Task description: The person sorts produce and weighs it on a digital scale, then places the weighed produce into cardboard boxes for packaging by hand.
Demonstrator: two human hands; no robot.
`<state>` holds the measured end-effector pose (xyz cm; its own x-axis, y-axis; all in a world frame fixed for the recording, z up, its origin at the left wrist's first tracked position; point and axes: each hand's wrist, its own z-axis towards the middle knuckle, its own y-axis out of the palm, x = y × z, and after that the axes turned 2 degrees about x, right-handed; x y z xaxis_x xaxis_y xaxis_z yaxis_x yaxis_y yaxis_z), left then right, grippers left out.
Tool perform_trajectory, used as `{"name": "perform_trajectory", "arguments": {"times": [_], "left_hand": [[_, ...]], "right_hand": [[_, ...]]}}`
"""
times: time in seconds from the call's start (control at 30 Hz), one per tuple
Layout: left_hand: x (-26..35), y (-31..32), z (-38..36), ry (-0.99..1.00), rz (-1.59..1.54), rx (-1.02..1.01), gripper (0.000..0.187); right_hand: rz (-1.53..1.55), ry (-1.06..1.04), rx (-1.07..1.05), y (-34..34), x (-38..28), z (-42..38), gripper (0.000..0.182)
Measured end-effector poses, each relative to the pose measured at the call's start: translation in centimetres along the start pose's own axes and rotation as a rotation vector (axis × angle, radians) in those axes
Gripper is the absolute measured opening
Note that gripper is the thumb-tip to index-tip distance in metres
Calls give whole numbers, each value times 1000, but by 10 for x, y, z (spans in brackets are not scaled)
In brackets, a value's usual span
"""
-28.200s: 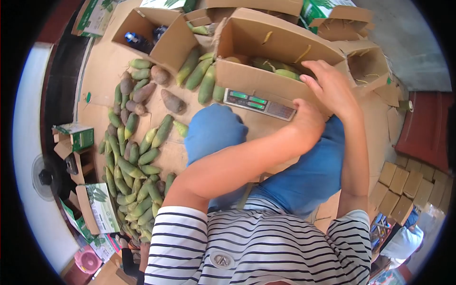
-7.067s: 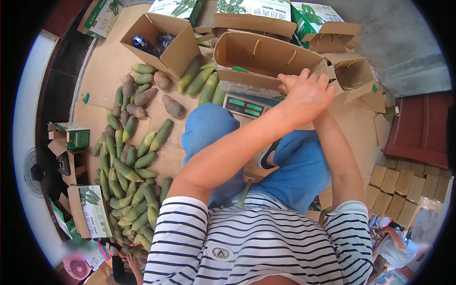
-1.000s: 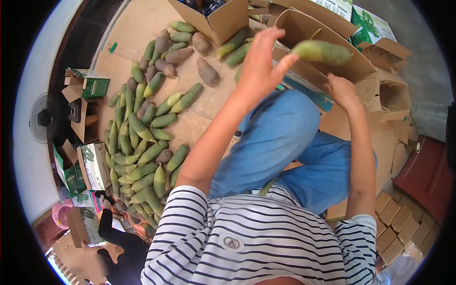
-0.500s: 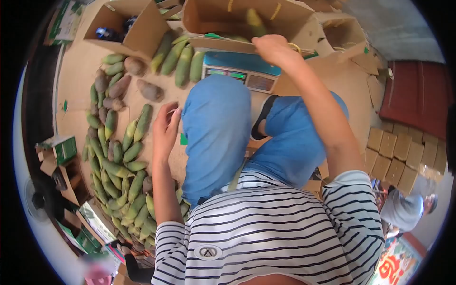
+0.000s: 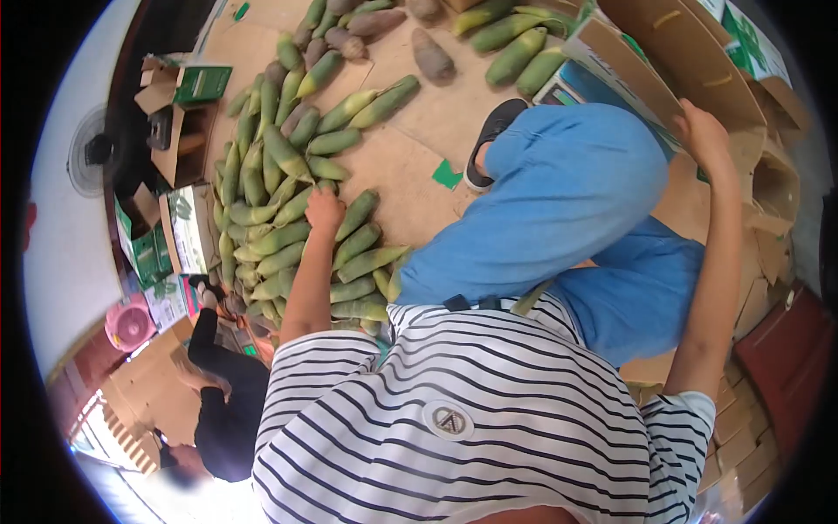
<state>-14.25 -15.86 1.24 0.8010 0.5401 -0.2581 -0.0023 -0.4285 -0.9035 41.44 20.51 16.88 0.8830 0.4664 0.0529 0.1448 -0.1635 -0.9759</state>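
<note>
One leg between radish heap and carton

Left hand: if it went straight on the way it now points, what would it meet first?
Most likely a green radish in the pile, just beyond the left hand. Its fingertips are hidden and its height is unclear, so it may be touching one.

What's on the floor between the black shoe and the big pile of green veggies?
In the head view, a green scrap lies on the brown floor between the shoe and the veggies.
</note>
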Motion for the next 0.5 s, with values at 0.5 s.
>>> {"name": "perform_trajectory", "arguments": {"times": [0.5], "left_hand": [[-58, 37, -63, -141, 170, -415, 61]], "right_hand": [[-30, 39, -9, -5, -7, -3, 25]]}}
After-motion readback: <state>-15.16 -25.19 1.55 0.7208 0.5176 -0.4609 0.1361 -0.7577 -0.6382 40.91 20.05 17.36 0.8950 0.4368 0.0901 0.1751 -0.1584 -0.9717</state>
